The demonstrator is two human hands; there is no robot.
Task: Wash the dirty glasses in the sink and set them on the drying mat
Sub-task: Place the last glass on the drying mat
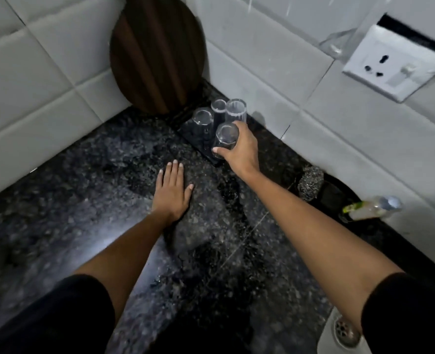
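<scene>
While left hand (pixel 173 192) lies flat on speckled granite, right hand (pixel 242 146) grip curled round clear cylindrical glass (pixel 225 140).

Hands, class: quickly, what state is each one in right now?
Left hand: open, flat on the counter.
Right hand: holding a glass at the drying mat.

Only a corner of the sink (pixel 339 333) with its drain, cut off by the bottom edge. Right of the sink, upper arm lost past the frame. Far from the sink, drying mat (pixel 201 139) barely distinguishable from dark bench (pixel 83 200); held glass (pixel 225 140) partly covered by the right hand (pixel 242 146). Above the sink, bottle (pixel 372 208) blurred, label unreadable.
</scene>
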